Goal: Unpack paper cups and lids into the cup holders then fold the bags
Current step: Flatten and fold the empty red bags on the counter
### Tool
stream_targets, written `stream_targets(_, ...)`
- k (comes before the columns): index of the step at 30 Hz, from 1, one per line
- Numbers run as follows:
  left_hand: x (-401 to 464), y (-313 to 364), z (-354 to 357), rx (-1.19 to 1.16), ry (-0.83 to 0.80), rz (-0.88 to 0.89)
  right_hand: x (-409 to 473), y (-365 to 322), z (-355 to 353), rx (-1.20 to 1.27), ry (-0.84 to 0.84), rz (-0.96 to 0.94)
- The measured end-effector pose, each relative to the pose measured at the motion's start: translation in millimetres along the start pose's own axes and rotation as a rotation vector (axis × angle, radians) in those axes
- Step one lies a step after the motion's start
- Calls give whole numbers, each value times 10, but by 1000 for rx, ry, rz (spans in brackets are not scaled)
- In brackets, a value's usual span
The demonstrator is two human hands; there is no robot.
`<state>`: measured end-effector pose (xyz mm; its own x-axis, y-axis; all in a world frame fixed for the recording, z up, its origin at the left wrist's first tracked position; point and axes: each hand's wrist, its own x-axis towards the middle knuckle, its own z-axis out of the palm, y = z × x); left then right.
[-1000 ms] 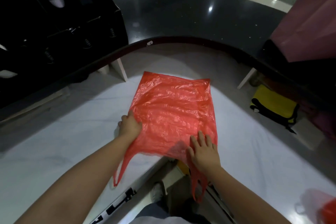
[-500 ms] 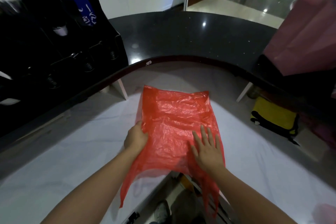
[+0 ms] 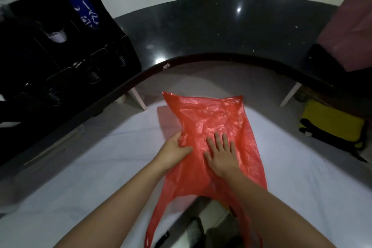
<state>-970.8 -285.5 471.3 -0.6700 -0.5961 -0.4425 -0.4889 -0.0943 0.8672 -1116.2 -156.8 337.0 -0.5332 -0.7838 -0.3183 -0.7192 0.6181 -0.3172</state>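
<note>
A red plastic bag (image 3: 217,119) lies flat on the white counter (image 3: 100,167), its two handles hanging over the near edge. My left hand (image 3: 175,151) pinches the bag's left edge, which is lifted and folded in toward the middle. My right hand (image 3: 221,153) presses flat on the bag's middle with fingers spread. The black cup holder rack (image 3: 60,62) stands on the dark upper counter at the left, with a white cup (image 3: 57,36) in one slot.
A curved dark counter (image 3: 221,26) rises behind the white one. A blue bag (image 3: 80,8) sticks out of the rack. A pink bag (image 3: 350,26) stands at the right. A yellow and black pouch (image 3: 332,127) lies lower right.
My left hand has drawn the bag's left edge inward toward the middle, narrowing the bag. My right hand has slid slightly left on the bag. The camera has tilted upward.
</note>
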Motion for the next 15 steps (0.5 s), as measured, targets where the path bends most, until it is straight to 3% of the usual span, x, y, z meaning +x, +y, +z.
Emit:
stream_targets(3, -1, 149, 243, 119, -36, 49, -148, 240, -244, 140, 130, -4)
stream_targets(6, -8, 269, 515, 213, -81, 72, -510, 681, -349, 135, 266, 161)
stream_targets(12, 105, 365, 1187, 298, -183, 104, -1007, 1202, -342, 451, 80, 142)
stream_targets(15, 166, 291, 1536, 393, -237, 96, -1057, 1212, -445, 841, 56, 247)
